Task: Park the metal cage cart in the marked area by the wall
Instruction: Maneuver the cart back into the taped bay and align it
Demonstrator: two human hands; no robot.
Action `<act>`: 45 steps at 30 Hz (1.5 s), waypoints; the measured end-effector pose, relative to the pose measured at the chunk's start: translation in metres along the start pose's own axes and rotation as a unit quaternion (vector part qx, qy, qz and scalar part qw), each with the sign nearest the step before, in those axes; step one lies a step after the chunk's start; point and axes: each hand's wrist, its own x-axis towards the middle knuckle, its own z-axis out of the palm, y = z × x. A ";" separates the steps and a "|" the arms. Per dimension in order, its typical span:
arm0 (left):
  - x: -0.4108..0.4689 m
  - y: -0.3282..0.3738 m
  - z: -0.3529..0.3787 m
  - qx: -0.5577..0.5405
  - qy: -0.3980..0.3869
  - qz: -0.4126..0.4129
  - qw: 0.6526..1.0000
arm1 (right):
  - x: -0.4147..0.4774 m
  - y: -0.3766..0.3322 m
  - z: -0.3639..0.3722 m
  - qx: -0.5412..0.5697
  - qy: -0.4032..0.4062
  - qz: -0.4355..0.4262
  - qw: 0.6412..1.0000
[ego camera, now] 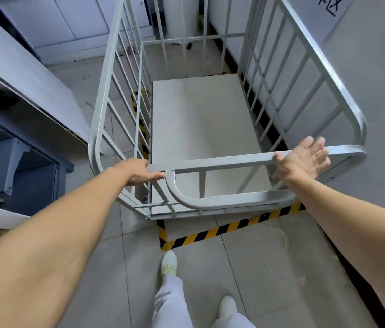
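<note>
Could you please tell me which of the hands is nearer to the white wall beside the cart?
Right. The right hand rests on the cart rail beside the wall; the left hand grips that rail's opposite end, farther away.

This looks like a storeroom or the back area of a warehouse or workshop, not a home. A bay is marked out in yellow-and-black striped tape (222,229) on the grey tiled floor (269,268) beside a plain painted wall (376,91) that carries a printed sign (328,8), and a steel cage cart (198,126) stands over that bay. To the left are a white worktop (21,74) on a blue-grey steel frame (21,176) and pale flat-fronted cabinets (68,20).
</note>
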 end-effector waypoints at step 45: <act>0.017 0.073 -0.034 -0.094 0.116 0.041 0.988 | -0.011 -0.119 -0.001 0.048 -0.062 -0.203 0.976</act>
